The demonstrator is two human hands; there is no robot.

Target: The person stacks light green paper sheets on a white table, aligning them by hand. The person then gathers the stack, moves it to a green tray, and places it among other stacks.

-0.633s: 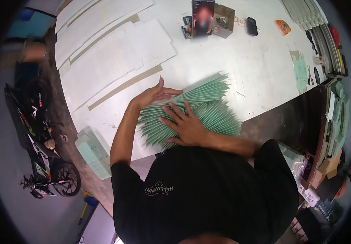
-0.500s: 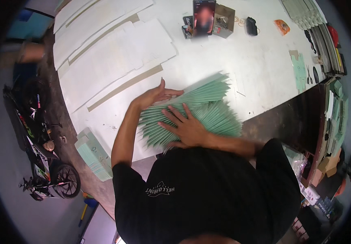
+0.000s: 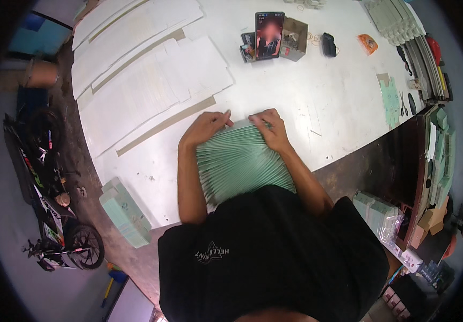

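A fanned stack of mint-green card sheets point(image 3: 242, 158) lies at the near edge of the white table, against my black shirt. My left hand point(image 3: 208, 127) is at the far left corner of the stack, its fingers curled in at the edge. Across from it, my right hand point(image 3: 272, 129) grips the far right corner with bent fingers, the thumb towards the middle. Between the hands the far edge of the stack shows as a pale strip. The sheets' near end is hidden by my shirt.
Large white sheets point(image 3: 156, 86) cover the table's left side. Farther back stand a phone point(image 3: 269, 35) and a small open carton point(image 3: 295, 38). Scissors point(image 3: 404, 104) and a flat green box blank point(image 3: 390, 96) lie at right. Green bundles point(image 3: 125, 212) stand at lower left.
The widely spread green sheets are now gathered into a narrower stack. My right hand has moved from flat on top to the far right corner; my left has curled its fingers.
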